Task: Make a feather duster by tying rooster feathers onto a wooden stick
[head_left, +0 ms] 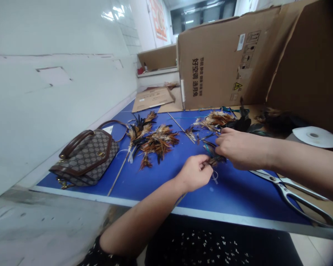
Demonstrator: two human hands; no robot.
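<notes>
My left hand point(197, 173) pinches the lower end of a small dark feather bundle point(218, 159) above the blue table. A clear thin loop point(215, 177) hangs beside its fingertips, and part of a thin rod shows below the wrist. From the right, my right hand point(235, 147) is closed just above the same bundle; its fingertips are turned away, so what they hold is hidden. Just beyond it lies a pile of brown and cream feathers point(216, 120), with dark feathers point(242, 120) alongside. Loose feather tufts point(191, 133) and a thin stick point(180, 127) lie nearby.
Brown and black feather bunches point(161, 140) lie left of my hands, beside a patterned handbag point(91, 159). Large scissors point(283, 184) rest under my right forearm. A white ribbon roll point(316, 136) is at right. A tall cardboard box point(216, 70) stands behind, near flat cardboard point(152, 98).
</notes>
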